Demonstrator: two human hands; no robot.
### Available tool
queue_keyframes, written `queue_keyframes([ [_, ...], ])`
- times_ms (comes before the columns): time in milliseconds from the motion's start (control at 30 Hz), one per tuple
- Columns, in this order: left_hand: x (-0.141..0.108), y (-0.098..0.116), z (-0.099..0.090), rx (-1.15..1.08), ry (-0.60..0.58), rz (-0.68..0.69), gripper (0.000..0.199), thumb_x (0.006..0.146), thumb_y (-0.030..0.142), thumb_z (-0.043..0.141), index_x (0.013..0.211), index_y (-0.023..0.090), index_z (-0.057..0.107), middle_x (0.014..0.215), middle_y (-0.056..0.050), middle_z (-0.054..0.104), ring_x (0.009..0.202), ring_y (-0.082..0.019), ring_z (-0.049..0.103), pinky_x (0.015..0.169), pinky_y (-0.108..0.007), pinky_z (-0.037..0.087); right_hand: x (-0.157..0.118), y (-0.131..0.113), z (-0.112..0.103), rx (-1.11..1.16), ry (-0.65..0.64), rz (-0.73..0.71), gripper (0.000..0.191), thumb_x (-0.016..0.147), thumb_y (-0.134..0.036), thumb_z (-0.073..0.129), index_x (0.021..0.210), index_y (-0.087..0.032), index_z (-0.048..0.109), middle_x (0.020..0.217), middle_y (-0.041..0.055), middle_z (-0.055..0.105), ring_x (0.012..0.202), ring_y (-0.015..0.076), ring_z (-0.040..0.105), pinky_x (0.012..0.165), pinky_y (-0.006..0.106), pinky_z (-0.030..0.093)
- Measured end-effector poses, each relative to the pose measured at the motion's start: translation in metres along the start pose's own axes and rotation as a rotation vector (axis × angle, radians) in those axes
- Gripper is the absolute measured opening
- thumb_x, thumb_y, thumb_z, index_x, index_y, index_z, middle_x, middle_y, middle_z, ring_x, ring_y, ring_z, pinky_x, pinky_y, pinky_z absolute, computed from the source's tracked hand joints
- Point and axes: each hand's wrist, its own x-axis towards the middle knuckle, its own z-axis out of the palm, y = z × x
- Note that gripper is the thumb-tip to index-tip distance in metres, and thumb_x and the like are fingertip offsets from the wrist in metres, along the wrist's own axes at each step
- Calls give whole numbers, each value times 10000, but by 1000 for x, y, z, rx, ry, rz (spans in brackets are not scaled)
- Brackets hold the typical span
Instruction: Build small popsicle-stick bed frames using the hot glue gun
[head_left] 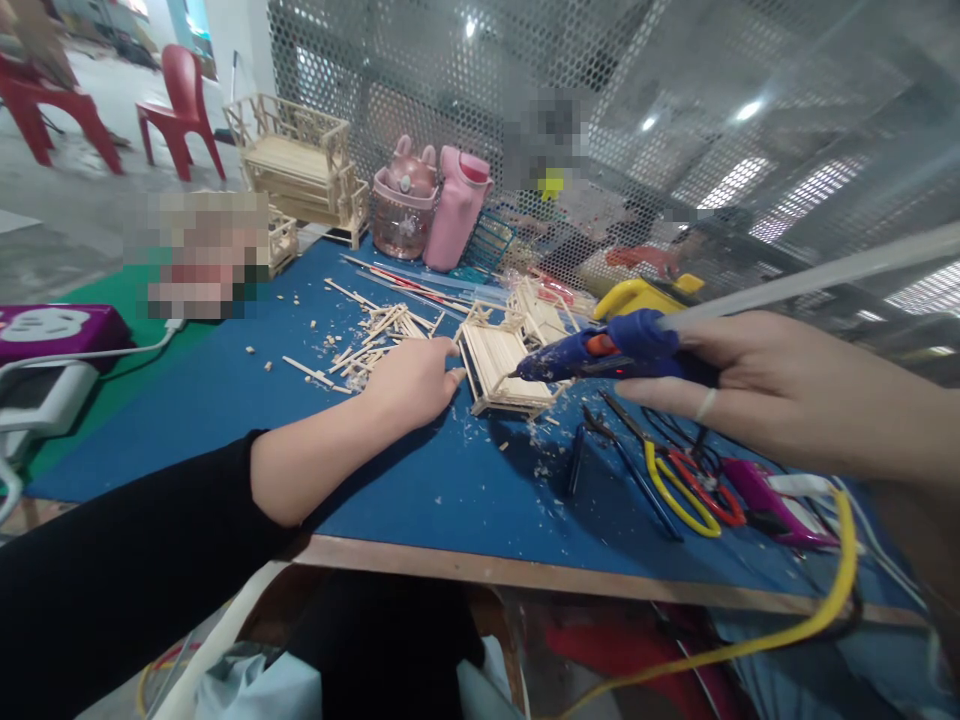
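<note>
My right hand point(750, 390) is wrapped round a blue glue gun point(600, 350), with a translucent glue stick point(817, 265) sticking out of its back. The gun's nozzle points down at the right part of a small wooden stick model point(499, 360) on the blue mat. At the model's left edge my left hand point(420, 380) holds it with finger and thumb. Loose wooden sticks point(382, 335) lie in a pile just behind and left of that hand. Another stick piece point(538, 315) stands against the model's back right.
Pliers with yellow handles point(679, 495), red-handled scissors point(705, 487) and a purple device point(780, 505) lie at the right. Behind stand a larger wooden model point(296, 165), a pink bottle point(455, 215) and a pink cup point(405, 215). A metal mesh rises beyond. A yellow cable crosses the front edge.
</note>
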Motion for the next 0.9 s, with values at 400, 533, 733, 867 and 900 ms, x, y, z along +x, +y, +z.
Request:
queue_keyframes([
  [400, 0, 0, 2, -33, 18, 2, 385, 843, 341, 508, 1146, 153, 656, 925, -136, 725, 872, -301, 656, 738, -398, 461, -9, 3, -6, -88, 104, 63, 354, 829, -434, 617, 1159, -327, 687, 970, -26, 746, 797, 226, 708, 714, 351, 580],
  [533, 1, -1, 2, -39, 14, -7, 393, 842, 347, 507, 1153, 156, 652, 919, -140, 724, 858, -308, 655, 722, -404, 455, -11, 5, -5, -51, 175, 119, 376, 816, -477, 628, 1165, -350, 685, 1023, -32, 737, 884, 242, 699, 772, 372, 566],
  [733, 1, -2, 3, -37, 21, -8, 389, 839, 347, 511, 1150, 161, 653, 907, -138, 725, 844, -307, 658, 715, -401, 451, -12, 4, -3, 94, 341, 356, 319, 754, -516, 680, 980, -298, 736, 921, 6, 726, 784, 189, 657, 725, 360, 523],
  [867, 1, -1, 2, -60, 46, -2, 390, 841, 342, 514, 1163, 161, 641, 901, -110, 729, 828, -281, 655, 720, -383, 450, -9, 25, 2, 162, 675, 594, 161, 799, -359, 654, 840, -212, 705, 607, 2, 571, 511, 94, 474, 557, 316, 436],
  [900, 1, 0, 2, -74, 51, 8, 388, 844, 337, 513, 1166, 159, 636, 898, -99, 729, 809, -267, 652, 713, -373, 450, -8, 36, 5, 179, 723, 618, 145, 811, -318, 636, 868, -200, 698, 583, -5, 540, 492, 90, 448, 541, 314, 417],
])
